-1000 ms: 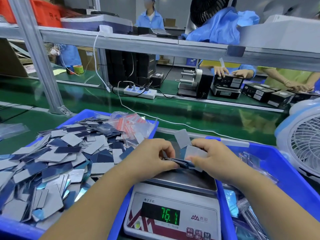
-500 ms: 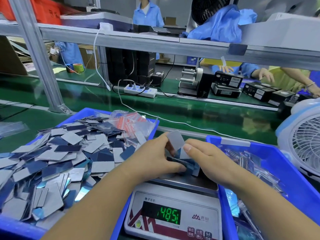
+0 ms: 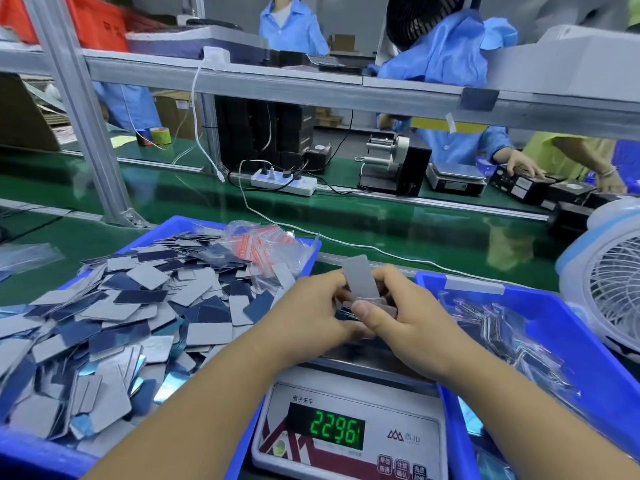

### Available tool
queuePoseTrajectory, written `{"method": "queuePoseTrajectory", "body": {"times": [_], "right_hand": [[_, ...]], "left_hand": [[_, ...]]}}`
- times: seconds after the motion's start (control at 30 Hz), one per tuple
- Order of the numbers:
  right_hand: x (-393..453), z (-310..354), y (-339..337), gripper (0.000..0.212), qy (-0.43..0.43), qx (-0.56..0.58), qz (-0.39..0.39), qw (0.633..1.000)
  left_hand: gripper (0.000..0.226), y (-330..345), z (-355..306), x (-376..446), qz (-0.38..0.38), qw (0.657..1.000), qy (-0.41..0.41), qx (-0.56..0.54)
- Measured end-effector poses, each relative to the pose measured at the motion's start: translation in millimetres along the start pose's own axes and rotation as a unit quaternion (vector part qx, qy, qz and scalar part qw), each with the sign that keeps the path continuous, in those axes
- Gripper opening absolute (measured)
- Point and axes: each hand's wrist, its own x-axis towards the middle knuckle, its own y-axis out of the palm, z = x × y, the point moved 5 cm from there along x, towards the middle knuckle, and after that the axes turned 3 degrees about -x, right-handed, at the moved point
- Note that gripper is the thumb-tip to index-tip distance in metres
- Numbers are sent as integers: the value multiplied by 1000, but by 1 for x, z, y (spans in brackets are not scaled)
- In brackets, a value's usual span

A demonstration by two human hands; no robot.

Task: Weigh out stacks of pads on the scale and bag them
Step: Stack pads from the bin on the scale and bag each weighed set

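Both hands meet over the steel pan of the scale (image 3: 349, 431), whose green display reads 2296. My left hand (image 3: 311, 313) and my right hand (image 3: 405, 317) grip a small stack of grey pads (image 3: 360, 278) between them; one grey pad stands up above the fingers. The lower part of the stack is hidden by my fingers. Left of the scale, a blue tray (image 3: 41, 459) holds a heap of loose grey and dark blue pads (image 3: 114, 313). Small clear bags with red strips (image 3: 263, 247) lie at that tray's far corner.
To the right of the scale a second blue tray (image 3: 595, 344) holds filled clear bags. A white desk fan (image 3: 609, 282) stands at the far right. Behind runs a green conveyor belt with a power strip (image 3: 284, 183), cables, and other workers beyond it.
The hands have lifted slightly and drawn the stack together, the upright pad now rising higher. The display went from 76.1 to 148.5 to 2296.
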Motion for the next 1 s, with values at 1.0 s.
{"method": "queuePoseTrajectory", "body": {"times": [1.0], "right_hand": [[1,-13,-16,22,37,-106,97,989]], "left_hand": [[57,-1,7,-2,24,997,-16,69]]}}
